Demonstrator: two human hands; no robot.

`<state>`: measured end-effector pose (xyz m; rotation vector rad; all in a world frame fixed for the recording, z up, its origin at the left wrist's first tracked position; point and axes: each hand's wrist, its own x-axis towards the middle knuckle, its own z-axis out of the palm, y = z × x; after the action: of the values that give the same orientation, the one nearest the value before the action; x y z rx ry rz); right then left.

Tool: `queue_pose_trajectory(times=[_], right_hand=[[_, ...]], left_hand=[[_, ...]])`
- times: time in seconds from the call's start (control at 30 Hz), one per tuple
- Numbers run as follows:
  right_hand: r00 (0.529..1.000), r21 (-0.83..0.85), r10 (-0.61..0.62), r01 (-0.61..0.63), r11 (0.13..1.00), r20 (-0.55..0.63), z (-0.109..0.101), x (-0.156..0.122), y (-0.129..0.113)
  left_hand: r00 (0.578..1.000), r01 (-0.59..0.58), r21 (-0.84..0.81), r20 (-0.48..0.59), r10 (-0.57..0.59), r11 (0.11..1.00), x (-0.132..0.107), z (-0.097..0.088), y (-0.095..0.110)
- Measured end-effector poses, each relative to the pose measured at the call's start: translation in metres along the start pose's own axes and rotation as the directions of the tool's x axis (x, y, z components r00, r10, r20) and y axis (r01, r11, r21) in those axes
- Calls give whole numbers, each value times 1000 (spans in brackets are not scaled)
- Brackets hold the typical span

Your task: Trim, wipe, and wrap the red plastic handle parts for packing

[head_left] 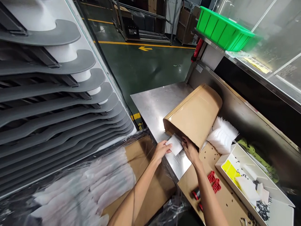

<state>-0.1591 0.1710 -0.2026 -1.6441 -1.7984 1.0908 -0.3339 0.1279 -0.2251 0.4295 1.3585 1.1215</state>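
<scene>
Brown cardboard (188, 185) covers the near part of the desk (162, 97), with bare metal beyond it. Nearest on it, red clips (216, 185) lie beside the right forearm, which hides part of that area; to their right, a white tray (283, 212) holds small black parts, pale pieces and something yellow. At the lower left, translucent white wrapping (94, 185) rests over more cardboard. Farther on, a stack of white foam sheets (222, 133) leans beside a cardboard box (195, 113), lying with its mouth toward the hands and its edge close over the right fingers. Grey curved pieces (58, 103) fill a rack on the left; a green bin (223, 28) sits on a shelf, and metal carts (143, 25) stand across the floor. Between the hands, just before the box's mouth, is a white sheet (174, 144). The left hand (162, 150) pinches its left edge, thumb on top; the right hand (190, 150) has curled fingers at its right edge, though whether that grip is closed on it I cannot tell. Both forearms reach forward from below, converging at the sheet.
</scene>
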Motion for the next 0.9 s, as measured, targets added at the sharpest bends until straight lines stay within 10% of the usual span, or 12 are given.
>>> queue_pose_trajectory(times=[0.23,0.47,0.7,0.9], right_hand=[[953,288,299,-271,918,-54,28,-62,2],[952,390,299,-253,885,-61,39,-56,4],[939,46,295,-292,955,-176,-1,-94,5],[770,-166,534,-612,773,-349,-50,-210,38]], left_hand=[[996,-9,-120,-95,-2,993,-9,24,-25],[993,108,-232,-22,-116,967,-33,31,-36],[891,444,-200,202,-407,873,-45,23,-31],[881,463,-190,210,-425,866,-46,50,-35]])
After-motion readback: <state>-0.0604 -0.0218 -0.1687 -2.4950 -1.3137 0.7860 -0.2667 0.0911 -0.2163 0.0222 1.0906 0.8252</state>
